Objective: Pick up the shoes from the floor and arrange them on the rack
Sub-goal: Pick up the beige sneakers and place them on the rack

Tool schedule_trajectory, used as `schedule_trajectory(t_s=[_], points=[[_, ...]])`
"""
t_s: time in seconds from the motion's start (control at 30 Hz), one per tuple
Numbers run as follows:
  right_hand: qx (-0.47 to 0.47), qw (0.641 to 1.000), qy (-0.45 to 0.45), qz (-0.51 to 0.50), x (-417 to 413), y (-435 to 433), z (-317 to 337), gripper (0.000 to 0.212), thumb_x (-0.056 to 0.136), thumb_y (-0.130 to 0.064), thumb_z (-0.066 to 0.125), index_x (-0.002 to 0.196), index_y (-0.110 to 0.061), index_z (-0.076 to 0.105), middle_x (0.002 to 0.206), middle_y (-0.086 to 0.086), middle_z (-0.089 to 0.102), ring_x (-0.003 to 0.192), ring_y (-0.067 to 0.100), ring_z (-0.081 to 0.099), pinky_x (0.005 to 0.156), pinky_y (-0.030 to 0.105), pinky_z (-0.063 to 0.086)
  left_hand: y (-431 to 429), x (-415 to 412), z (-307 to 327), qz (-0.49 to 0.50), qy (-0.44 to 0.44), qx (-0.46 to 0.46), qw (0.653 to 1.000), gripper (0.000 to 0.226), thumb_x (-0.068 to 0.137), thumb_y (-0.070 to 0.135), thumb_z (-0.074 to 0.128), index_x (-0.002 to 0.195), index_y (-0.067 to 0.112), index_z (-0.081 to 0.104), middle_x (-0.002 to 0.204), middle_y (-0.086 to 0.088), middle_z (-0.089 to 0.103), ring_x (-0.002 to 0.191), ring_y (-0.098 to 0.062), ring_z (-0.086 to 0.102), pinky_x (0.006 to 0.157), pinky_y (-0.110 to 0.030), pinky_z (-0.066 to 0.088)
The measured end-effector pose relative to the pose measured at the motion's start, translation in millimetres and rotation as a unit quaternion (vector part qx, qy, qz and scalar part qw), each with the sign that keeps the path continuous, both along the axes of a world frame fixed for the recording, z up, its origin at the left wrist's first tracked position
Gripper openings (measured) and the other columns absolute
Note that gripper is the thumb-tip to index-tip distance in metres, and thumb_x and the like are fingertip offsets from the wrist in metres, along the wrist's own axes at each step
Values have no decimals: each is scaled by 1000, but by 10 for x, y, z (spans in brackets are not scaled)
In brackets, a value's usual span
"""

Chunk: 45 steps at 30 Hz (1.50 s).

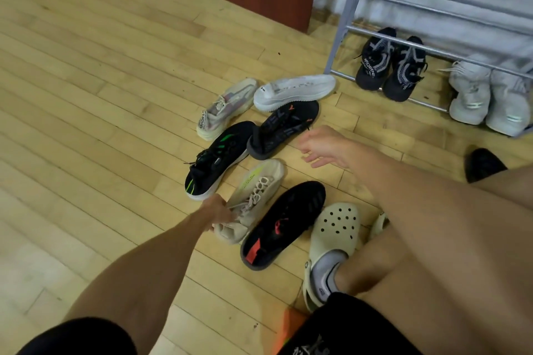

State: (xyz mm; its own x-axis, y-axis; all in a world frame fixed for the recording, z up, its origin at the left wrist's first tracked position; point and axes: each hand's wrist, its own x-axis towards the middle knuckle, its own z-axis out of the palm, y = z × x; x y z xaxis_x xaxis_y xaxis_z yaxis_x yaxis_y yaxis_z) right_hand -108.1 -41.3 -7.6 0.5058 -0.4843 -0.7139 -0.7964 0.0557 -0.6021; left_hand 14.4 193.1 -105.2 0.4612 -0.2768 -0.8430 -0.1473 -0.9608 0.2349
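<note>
The left hand [220, 212] clasps the beige sneaker [253, 199] at its soft heel collar; likely light, floppy; right hand [323, 147] hovers empty, fingers spread.

Your floor [86, 81] lies bare from 7 to 11 o'clock. Ahead, 6 loose shoes crowd together, the beige sneaker [253, 196] wedged between 2 black ones. At 2 o'clock, the rack [403, 40] holds 2 pairs; bars to their right are open.
</note>
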Motion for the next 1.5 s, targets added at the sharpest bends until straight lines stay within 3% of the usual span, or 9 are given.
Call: schedule_trajectory(t_s=[0.2, 0.43, 0.57, 0.73, 0.83, 1.0, 1.1, 1.33, 1.5], points=[[-41, 998, 20, 49, -68, 8, 480, 33, 94, -15, 55, 125, -5, 58, 108, 7, 59, 93, 21, 62, 80, 34, 56, -2, 272, 646, 26, -25, -53, 998, 14, 75, -2, 60, 84, 8, 58, 81, -13, 53, 61, -21, 50, 61, -36, 48], [-85, 995, -9, 59, -78, 23, 1179, 44, 93, -24, 60, 131, -2, 53, 120, 12, 62, 104, 25, 64, 89, 39, 56, -438, 184, 1664, 125, -3, -270, 955, 28, 81, -6, 62, 104, 10, 60, 80, -11, 59, 71, -27, 58, 65, -38, 53], [-71, 995, -72, 14, -209, -114, 1624, 58, 95, -34, 56, 144, -8, 39, 137, 12, 54, 111, 27, 63, 91, 39, 56, -1070, -122, 2299, 116, 29, -383, 916, 37, 80, 4, 71, 114, 6, 55, 93, -10, 65, 72, -20, 62, 52, -28, 54], [-77, 957, -249, -130, -734, -667, 2190, 40, 97, -29, 53, 130, -7, 56, 108, 4, 68, 83, 16, 65, 60, 27, 54, -1919, -665, 3003, 27, 38, -451, 891, 28, 86, 14, 66, 112, 1, 64, 97, -10, 69, 82, -22, 67, 65, -33, 60], [-100, 943, -268, -169, -1359, -988, 2461, 32, 98, -25, 52, 122, -5, 61, 98, 2, 68, 73, 15, 64, 54, 24, 54, -2376, -1079, 3282, -39, 51, -463, 884, 30, 83, 20, 72, 109, 5, 66, 91, -6, 71, 76, -19, 68, 61, -31, 61], [-108, 927, -275, -232, -2493, -1349, 2448, 26, 99, -22, 51, 111, -3, 64, 95, 5, 72, 79, 23, 69, 61, 30, 59, -2936, -2066, 3424, -121, 53, -454, 881, 18, 79, 25, 75, 83, 17, 59, 84, -4, 66, 70, -16, 62, 65, -32, 56], [-108, 923, -255, -267, -3131, -1393, 2236, 21, 98, -21, 51, 97, -7, 67, 82, 1, 73, 73, 20, 68, 60, 30, 59, -3156, -2657, 3251, -165, 81, -406, 895, 30, 78, 23, 75, 100, 9, 62, 90, -8, 67, 70, -19, 64, 67, -34, 59], [-31, 936, -153, -315, -4183, -1278, 1255, 19, 98, -24, 52, 106, -17, 67, 103, 0, 71, 90, 21, 68, 79, 36, 58, -3163, -3683, 2347, -156, 213, -224, 938, 40, 87, 1, 63, 126, 0, 56, 126, -18, 62, 105, -34, 64, 76, -38, 56], [38, 857, -132, -496, -4700, -862, 376, 21, 97, -28, 54, 102, -9, 62, 98, 10, 66, 94, 29, 65, 82, 38, 55, -3042, -3909, 1797, -189, 194, -119, 955, 43, 87, -1, 62, 129, 0, 52, 136, -17, 54, 125, -34, 52, 89, -43, 51]])
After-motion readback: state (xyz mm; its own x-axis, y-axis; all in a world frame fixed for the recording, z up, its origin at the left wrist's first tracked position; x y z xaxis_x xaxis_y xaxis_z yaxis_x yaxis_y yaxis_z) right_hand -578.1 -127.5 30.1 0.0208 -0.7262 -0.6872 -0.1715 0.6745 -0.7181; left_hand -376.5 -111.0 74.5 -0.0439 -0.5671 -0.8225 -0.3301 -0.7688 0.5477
